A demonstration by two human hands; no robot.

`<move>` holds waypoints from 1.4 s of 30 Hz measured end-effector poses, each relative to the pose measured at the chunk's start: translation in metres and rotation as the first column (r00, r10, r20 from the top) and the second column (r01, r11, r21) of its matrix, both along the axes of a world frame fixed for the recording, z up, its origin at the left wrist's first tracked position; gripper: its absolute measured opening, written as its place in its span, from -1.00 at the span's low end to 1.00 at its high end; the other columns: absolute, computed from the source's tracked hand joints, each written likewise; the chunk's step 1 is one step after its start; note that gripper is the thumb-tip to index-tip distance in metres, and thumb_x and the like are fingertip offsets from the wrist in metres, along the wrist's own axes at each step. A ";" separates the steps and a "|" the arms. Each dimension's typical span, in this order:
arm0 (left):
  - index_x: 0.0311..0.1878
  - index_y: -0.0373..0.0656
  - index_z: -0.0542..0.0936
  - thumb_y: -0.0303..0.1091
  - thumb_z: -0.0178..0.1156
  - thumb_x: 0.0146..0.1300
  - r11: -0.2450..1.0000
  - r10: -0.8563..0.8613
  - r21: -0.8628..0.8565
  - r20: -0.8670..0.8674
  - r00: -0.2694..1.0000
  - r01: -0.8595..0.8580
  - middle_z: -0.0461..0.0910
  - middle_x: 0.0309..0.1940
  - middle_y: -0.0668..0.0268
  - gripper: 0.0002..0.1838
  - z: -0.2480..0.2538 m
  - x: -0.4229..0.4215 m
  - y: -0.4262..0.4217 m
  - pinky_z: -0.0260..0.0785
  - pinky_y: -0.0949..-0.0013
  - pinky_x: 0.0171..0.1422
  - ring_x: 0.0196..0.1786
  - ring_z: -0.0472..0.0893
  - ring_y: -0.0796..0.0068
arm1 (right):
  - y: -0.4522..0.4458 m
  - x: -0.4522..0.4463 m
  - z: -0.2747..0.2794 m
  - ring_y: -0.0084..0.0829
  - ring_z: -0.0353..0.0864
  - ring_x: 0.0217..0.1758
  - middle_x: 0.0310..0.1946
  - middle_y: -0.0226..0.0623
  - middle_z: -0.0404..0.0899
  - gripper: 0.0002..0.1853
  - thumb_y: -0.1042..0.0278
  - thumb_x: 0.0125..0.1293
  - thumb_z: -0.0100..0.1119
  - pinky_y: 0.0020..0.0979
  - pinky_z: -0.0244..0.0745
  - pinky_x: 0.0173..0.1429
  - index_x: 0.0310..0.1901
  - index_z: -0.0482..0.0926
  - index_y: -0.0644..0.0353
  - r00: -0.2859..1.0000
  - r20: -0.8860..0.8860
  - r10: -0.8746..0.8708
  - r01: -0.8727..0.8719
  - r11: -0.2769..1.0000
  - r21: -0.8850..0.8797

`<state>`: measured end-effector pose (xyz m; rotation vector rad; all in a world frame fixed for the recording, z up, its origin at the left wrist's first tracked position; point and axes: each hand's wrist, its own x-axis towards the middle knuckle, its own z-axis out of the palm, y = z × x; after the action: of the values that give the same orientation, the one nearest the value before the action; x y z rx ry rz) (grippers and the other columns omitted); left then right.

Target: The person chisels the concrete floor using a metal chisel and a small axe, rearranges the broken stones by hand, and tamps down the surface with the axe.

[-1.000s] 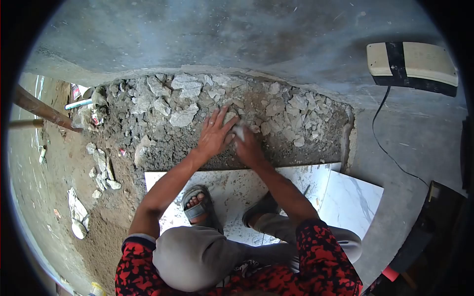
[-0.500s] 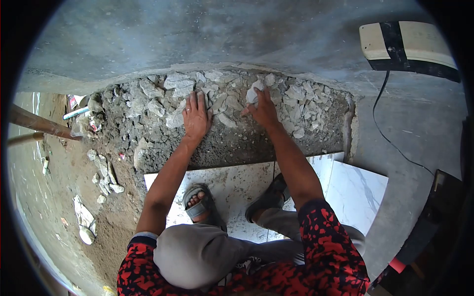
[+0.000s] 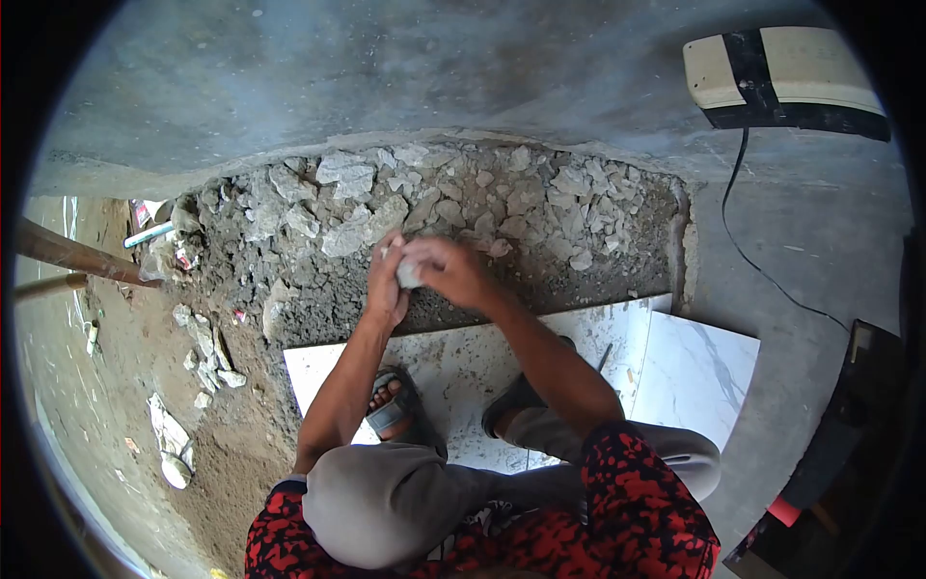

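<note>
My right hand [image 3: 458, 274], a little smeared by motion, is closed round a pale grey stone [image 3: 409, 274] just above the rubble. On the stone's other side, my left hand [image 3: 385, 283] presses against it with curled fingers, so the stone sits between both hands. Part of it is hidden by my fingers. Beyond my hands a bed of broken stones [image 3: 345, 176] lies in dark, damp mortar [image 3: 333, 294] along the foot of the wall.
White marbled tiles [image 3: 696, 372] lie under and beside my sandals. A grey wall [image 3: 386, 77] rises behind the rubble. At right a cream and black case [image 3: 820, 72] has a black cord [image 3: 743, 241]. Wooden poles [image 3: 87, 253] and loose stone pieces [image 3: 204, 347] are at left.
My right hand has lifted a stone from the rubble and brought it left and nearer to me. My left hand has come off the rubble to meet it.
</note>
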<state>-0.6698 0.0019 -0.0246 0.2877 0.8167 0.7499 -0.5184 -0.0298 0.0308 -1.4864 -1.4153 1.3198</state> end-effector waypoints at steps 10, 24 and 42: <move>0.17 -0.06 0.40 0.04 0.15 0.31 0.837 0.542 0.211 -0.446 0.712 -0.505 0.42 0.16 0.10 -0.50 0.013 -0.296 -0.006 0.47 0.06 0.14 0.10 0.50 0.11 | -0.017 0.198 -0.088 0.15 0.26 0.32 0.19 0.19 0.34 -0.45 0.17 0.15 0.31 -0.04 0.31 0.30 0.14 0.44 0.24 0.459 0.758 -0.463 0.320 0.882 0.345; 0.23 -0.17 0.37 -0.24 -0.07 0.46 0.857 0.512 0.467 -0.716 0.475 -0.219 0.46 0.15 0.14 -0.63 0.055 -0.220 -0.046 0.39 0.22 0.21 0.14 0.54 0.22 | 0.018 0.212 -0.056 0.29 0.19 0.34 0.35 0.25 0.08 -0.14 -0.11 0.13 0.22 0.05 0.27 0.33 0.42 0.09 -0.04 0.484 0.874 -0.040 0.509 0.826 -0.244; 0.01 -0.20 0.50 -0.33 -0.02 0.47 0.991 -0.019 0.124 -0.250 0.968 0.051 0.62 -0.15 0.28 -0.80 0.037 -0.026 -0.057 0.44 0.44 -0.01 -0.16 0.61 0.52 | 0.073 0.125 -0.052 0.19 -0.22 0.54 0.42 0.35 -0.10 0.20 -0.57 -0.10 0.19 0.24 -0.22 0.48 0.42 0.12 0.20 0.492 0.757 0.429 0.173 0.805 -0.568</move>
<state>-0.6962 -0.0549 0.0129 0.5189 0.9984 0.7439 -0.3936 0.0429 -0.0210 -2.8222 -1.8301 1.1565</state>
